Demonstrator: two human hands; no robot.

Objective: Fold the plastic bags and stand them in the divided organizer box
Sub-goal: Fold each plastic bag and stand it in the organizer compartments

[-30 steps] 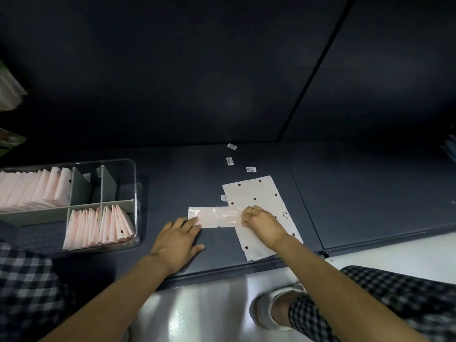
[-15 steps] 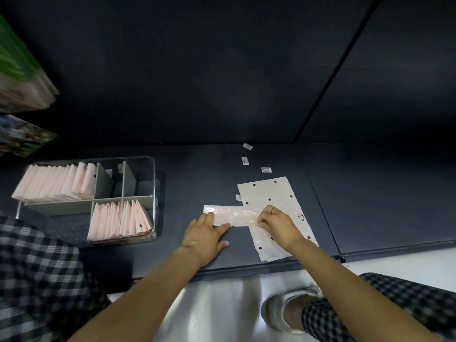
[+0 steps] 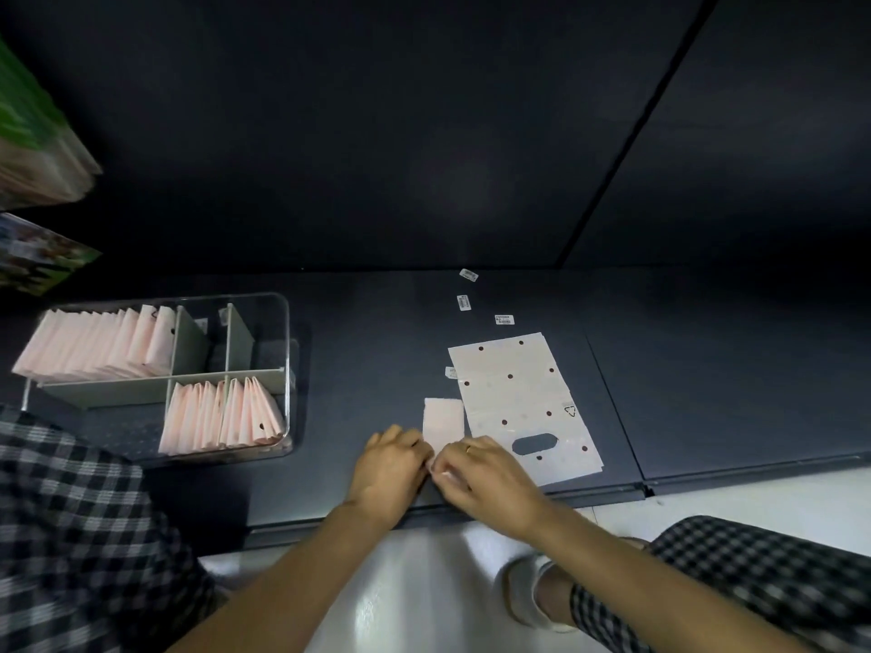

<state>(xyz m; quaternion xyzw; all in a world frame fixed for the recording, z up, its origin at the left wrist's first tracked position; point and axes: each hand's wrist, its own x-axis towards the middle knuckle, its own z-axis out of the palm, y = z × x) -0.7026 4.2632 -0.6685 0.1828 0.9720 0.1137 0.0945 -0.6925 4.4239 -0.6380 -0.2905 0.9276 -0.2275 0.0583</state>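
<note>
A narrow pink folded bag strip (image 3: 443,420) lies on the dark shelf, pointing away from me. My left hand (image 3: 393,468) and my right hand (image 3: 485,473) meet at its near end, and both pinch that end with curled fingers. A flat pile of white dotted plastic bags (image 3: 518,402) with a handle cutout lies just right of the strip. The clear divided organizer box (image 3: 283,322) stands at the left, with several folded pink bags (image 3: 221,417) upright in its front right compartment and more (image 3: 99,346) in the back left one.
Three small barcode stickers (image 3: 464,302) lie on the dark shelf (image 3: 377,351) behind the bags. The shelf's front edge (image 3: 518,501) runs just under my hands. My checked trouser legs and a shoe (image 3: 528,591) are over the white floor below. Packaged goods (image 3: 33,148) hang at the far left.
The strip lay sideways across the shelf with a hand on each end; now it points away from me, shorter, and both hands have come together at its near end.
</note>
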